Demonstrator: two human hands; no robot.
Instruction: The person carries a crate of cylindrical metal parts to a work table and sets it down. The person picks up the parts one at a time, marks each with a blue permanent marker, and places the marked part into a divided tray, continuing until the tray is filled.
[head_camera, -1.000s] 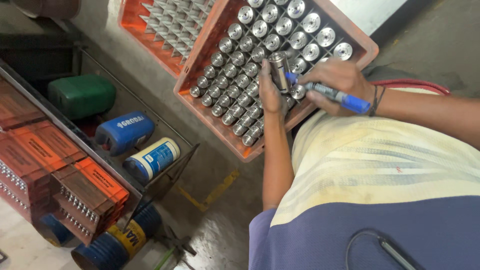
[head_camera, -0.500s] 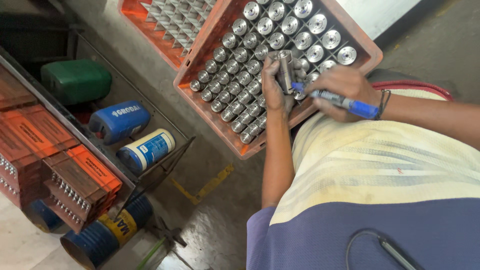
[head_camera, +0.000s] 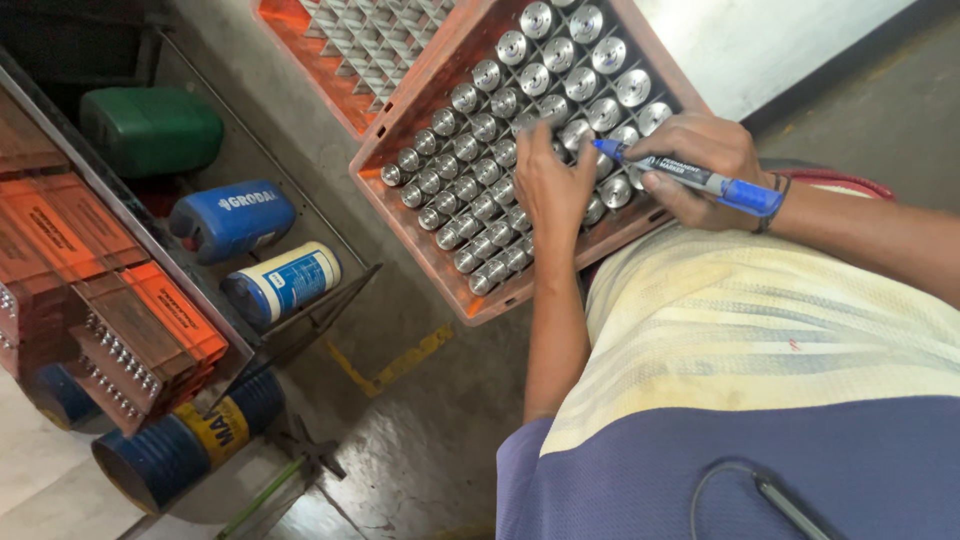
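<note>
An orange plastic crate (head_camera: 430, 265) rests tilted in front of me, its grid cells filled with several upright metal cylinders (head_camera: 470, 100). My left hand (head_camera: 553, 188) lies over the middle of the crate, palm down. Its fingertips close on one metal cylinder (head_camera: 577, 132) that sits low among the others. My right hand (head_camera: 700, 160) is at the crate's right edge and grips a blue marker (head_camera: 700, 180). The marker's tip points left, close to my left fingertips. My forearms and a pale striped shirt fill the lower right.
A second orange crate (head_camera: 345, 50) of cylinders lies behind. On a low metal rack at left lie a green jerrycan (head_camera: 150, 130), a blue jerrycan (head_camera: 232, 218) and a blue-and-white can (head_camera: 285, 283). Stacked orange crates (head_camera: 130, 320) and a blue drum (head_camera: 180, 450) stand at lower left.
My left hand has lowered the cylinder it held up beside the marker down into the crate. The marker tip has come off the cylinder. The view has shifted slightly.
</note>
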